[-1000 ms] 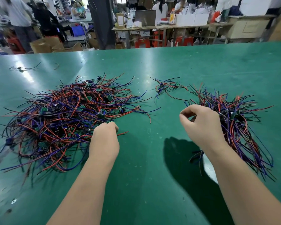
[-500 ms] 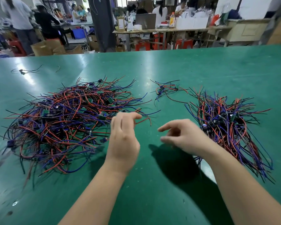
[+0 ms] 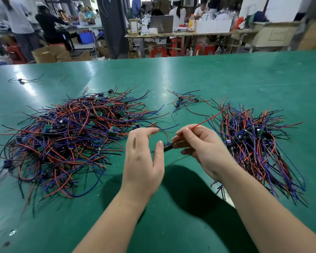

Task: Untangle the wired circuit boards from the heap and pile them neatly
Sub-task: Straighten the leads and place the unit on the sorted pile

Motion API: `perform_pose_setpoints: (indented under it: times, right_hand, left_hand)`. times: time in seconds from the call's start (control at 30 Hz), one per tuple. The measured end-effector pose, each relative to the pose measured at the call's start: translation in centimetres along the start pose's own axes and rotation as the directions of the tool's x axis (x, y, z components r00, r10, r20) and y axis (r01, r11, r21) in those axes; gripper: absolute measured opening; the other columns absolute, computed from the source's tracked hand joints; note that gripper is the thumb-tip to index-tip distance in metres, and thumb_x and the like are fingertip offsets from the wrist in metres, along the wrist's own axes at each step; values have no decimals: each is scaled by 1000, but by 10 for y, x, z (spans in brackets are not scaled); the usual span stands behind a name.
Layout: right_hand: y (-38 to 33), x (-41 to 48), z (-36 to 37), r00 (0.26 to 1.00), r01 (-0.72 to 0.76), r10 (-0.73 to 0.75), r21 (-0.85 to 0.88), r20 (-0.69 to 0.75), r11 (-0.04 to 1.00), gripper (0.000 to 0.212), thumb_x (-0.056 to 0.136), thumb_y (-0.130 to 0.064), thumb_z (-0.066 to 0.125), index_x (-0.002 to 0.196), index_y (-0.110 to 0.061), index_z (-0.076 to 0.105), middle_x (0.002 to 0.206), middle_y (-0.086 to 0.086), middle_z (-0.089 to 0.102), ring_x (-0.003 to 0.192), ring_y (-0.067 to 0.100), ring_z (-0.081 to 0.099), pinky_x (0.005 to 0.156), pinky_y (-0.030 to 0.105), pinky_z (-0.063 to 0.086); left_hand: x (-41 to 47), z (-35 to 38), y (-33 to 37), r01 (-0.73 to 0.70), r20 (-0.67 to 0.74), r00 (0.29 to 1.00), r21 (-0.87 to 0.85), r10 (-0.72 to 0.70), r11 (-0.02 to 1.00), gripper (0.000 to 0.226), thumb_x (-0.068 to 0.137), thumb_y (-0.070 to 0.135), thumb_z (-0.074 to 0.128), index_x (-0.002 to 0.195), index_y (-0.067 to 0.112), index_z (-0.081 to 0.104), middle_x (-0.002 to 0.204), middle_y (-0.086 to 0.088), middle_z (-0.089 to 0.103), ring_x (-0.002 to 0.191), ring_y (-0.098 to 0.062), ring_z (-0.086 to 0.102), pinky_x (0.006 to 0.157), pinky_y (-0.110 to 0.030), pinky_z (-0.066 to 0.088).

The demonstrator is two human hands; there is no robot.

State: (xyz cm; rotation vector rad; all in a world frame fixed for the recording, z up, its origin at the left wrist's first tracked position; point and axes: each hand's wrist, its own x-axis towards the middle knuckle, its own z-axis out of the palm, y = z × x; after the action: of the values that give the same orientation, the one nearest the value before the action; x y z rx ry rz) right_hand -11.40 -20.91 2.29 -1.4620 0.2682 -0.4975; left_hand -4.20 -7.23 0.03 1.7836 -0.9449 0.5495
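A tangled heap (image 3: 67, 137) of small green circuit boards with red, blue and black wires covers the left of the green table (image 3: 226, 75). To the right lies a tidier pile (image 3: 254, 143) of the same wired boards. Between them, above the table, a single small board (image 3: 167, 146) hangs between my hands. My right hand (image 3: 201, 145) pinches this board and its red wire (image 3: 208, 119), which runs up to the right. The fingers of my left hand (image 3: 144, 152) are spread and mostly straight, the thumb tip touching the board's left end.
A few loose wired boards (image 3: 187, 100) lie behind the two piles. Another stray wired piece (image 3: 23, 80) sits at the far left. Beyond the table's far edge stand people, worktables, red stools and cardboard boxes.
Both hands came together at the table's middle. My right hand left the right pile and now pinches a board's red wire. My left hand moved right from the heap and loosened.
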Motion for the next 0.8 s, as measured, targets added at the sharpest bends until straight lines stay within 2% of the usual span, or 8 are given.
perform_pose_setpoints:
  times: [0.1,0.2,0.33,0.43,0.5,0.6,0.7,0.8]
  right_hand:
    - [-4,0,-2,1000,19,-17,128,-18,992,23,93,-20,52,78,-21,69,83,5,73,80,17,70,62,20,49]
    - [-5,-2,1,1000,-1,-6,223,29,975,15,81,-26,56,83,-16,68,82,6,73,81,17,70,65,20,50]
    - [-5,-1,1,1000,-24,27,305,-6,952,13,76,-21,60,84,-12,66,76,6,72,74,15,69,62,20,51]
    - [-2,1,-2,989,-121,136,222,-56,968,14,74,-21,66,82,-10,63,67,3,67,59,10,64,54,17,48]
    - [1,1,-1,978,-206,208,179,8,962,20,68,-23,68,79,-6,66,66,4,65,52,7,57,50,14,44]
    - [4,-2,2,975,-216,210,108,69,970,21,62,-25,71,75,-9,72,71,8,68,51,7,52,50,14,41]
    - [4,-1,2,978,-199,197,27,67,980,12,75,-20,67,81,-10,72,74,9,65,56,9,48,54,16,38]
    - [5,-1,2,966,-236,234,11,108,972,13,90,-13,57,90,-11,70,78,8,65,66,14,52,68,24,43]
  left_hand:
    - [-1,-1,-4,216,132,969,-47,-208,975,13,95,28,52,102,20,61,93,9,62,85,-5,57,81,-16,43]
    - [-2,0,0,380,248,909,-155,-336,912,22,92,47,50,85,30,63,77,10,71,69,-5,66,67,-22,50]
    - [1,0,5,591,341,805,-404,-485,698,5,89,21,64,88,25,67,79,3,73,61,-15,70,51,-23,53]
    - [2,-2,7,627,361,779,-470,-513,621,10,83,12,71,86,21,68,78,4,73,61,-18,71,47,-23,52]
    - [2,-1,8,636,380,772,-472,-510,611,11,80,11,74,85,19,68,78,4,73,61,-19,71,47,-23,52]
    - [-1,2,9,654,406,756,-443,-513,613,13,76,12,78,83,13,68,79,0,74,61,-21,71,47,-23,51]
    - [-3,3,11,663,424,747,-431,-512,612,15,72,17,81,79,11,69,75,-4,74,62,-22,71,48,-24,51]
    - [-2,3,13,688,443,726,-477,-526,548,22,65,29,78,75,10,71,66,-6,72,55,-15,67,50,-25,53]
